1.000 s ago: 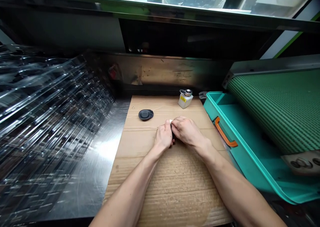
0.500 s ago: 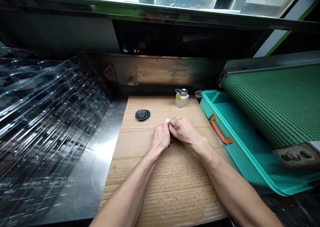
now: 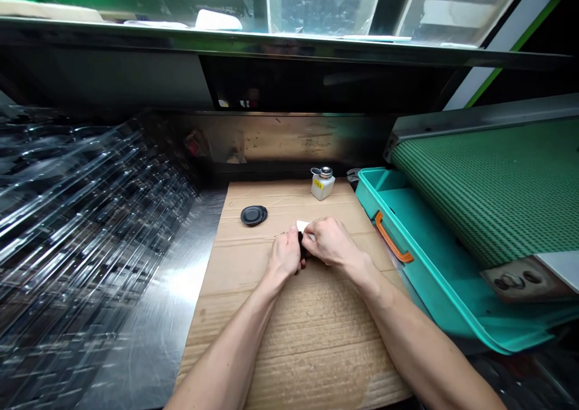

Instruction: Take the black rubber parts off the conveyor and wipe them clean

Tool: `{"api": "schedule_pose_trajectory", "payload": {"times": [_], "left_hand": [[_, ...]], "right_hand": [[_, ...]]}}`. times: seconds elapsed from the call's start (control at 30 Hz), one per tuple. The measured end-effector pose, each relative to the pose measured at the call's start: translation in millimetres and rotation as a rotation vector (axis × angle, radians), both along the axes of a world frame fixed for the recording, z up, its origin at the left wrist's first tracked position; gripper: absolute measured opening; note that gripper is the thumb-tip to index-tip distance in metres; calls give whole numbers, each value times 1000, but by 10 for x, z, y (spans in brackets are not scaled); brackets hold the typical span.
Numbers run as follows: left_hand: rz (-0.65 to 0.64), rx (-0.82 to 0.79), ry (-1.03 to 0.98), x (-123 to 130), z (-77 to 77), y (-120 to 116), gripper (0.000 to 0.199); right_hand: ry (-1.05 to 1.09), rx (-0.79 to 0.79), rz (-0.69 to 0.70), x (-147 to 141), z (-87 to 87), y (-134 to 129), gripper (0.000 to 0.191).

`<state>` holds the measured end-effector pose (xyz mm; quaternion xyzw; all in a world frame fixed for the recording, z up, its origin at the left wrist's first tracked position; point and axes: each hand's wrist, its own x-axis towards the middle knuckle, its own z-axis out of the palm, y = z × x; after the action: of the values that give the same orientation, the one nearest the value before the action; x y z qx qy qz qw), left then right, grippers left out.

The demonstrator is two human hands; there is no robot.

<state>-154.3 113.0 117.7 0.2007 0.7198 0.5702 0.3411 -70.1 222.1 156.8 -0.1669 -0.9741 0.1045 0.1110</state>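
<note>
Over the cardboard sheet (image 3: 316, 350), my two hands meet. My left hand (image 3: 284, 254) is closed round a small black part (image 3: 301, 247), most of which its fingers hide. Fingers bent, my right hand (image 3: 330, 241) pinches a small white piece (image 3: 301, 225), cloth or paper, against that part. Farther back to the left lies a round, flat black part (image 3: 254, 215) with a raised rim and a side tab. Behind my hands stands a whitish square bottle (image 3: 322, 188) with a yellow label and a metal top.
A teal bin (image 3: 429, 277) with an orange handle (image 3: 392, 238) stands at the right, partly under a green conveyor belt (image 3: 506, 175). Stacked clear plastic trays (image 3: 90, 229) fill the left side, on a shiny metal surface (image 3: 176, 301). A metal panel (image 3: 289, 138) closes the back.
The whole view has shifted slightly. More of the white piece and the black part shows between my hands. The bottle and the round black part stay in place on the cardboard.
</note>
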Motion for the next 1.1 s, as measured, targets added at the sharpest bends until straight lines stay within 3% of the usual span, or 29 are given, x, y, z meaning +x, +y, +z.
{"api": "schedule_pose_trajectory", "payload": {"times": [0.17,0.37,0.43,0.53,0.63,0.77,0.87,0.97,1.1], "left_hand": [[77,152,-618,-220,130,18,46],[93,198,-742,-295,114,-5,47],[60,225,-649,-240,103,-28,48],[44,261,-378,-229,130,-136,41],[106,211,-77,-441,206,-324,34],[155,-19,383,-972,304,-512,34],[117,-254,597,-1291,311,-528,33],[10,-463,696,-1442,284,-494,36],[-75,-569,821,-1498,267,-437,40]], "right_hand": [[98,-44,-183,114,35,222,27],[-61,1,-458,243,-77,557,29],[7,63,-493,259,-113,590,34],[275,183,-485,227,-154,547,36],[345,113,-423,151,-206,424,32],[198,-3,-368,62,-307,278,28],[118,-42,-368,26,-368,255,28],[108,-70,-382,22,-381,271,29],[140,-103,-355,59,-361,277,29]]}}
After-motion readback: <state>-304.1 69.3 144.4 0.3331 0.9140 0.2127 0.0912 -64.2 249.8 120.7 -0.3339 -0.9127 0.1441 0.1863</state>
